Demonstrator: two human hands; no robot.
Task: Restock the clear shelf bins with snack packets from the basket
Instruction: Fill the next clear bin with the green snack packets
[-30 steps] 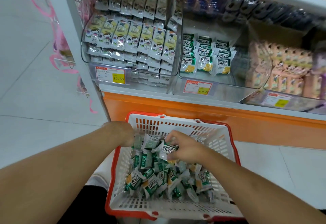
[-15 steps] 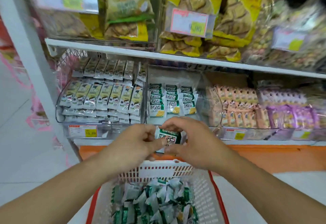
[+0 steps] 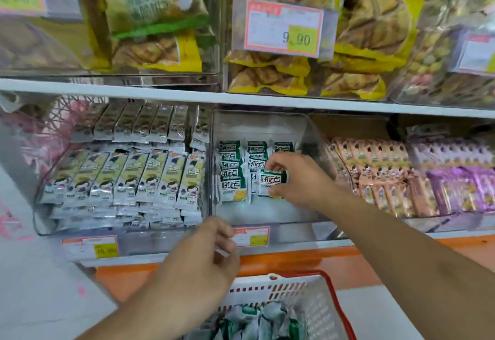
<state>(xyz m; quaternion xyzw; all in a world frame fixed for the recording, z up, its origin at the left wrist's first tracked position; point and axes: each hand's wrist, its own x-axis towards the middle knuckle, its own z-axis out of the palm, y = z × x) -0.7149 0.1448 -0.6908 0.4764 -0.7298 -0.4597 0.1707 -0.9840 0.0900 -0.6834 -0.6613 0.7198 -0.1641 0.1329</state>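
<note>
The right hand reaches into the middle clear bin on the lower shelf and pinches a green-and-white snack packet between thumb and fingertips, holding it upright at the front of the right-hand row of matching packets. The packet sits low in the bin, close to the stock already standing there, though whether its bottom edge touches the bin floor cannot be told. This looks like the placing step — one packet being set into line with the others.

The left hand hovers below the bin's front lip, near the price tag, with its fingers loosely curled; it appears to hold nothing, though the palm side is hidden. Beneath it stands the red-rimmed white basket, with more green packets heaped inside.

The bin to the left is packed with pale yellow-green bar packets, and to the right are pink packets — so the green ones belong only in the middle bin, which has bare floor at the front.

The next move probably calls for letting go once the packet leans steadily against its row, then dropping a hand back to the basket for another. A careless release could tip the packet forward.
</note>
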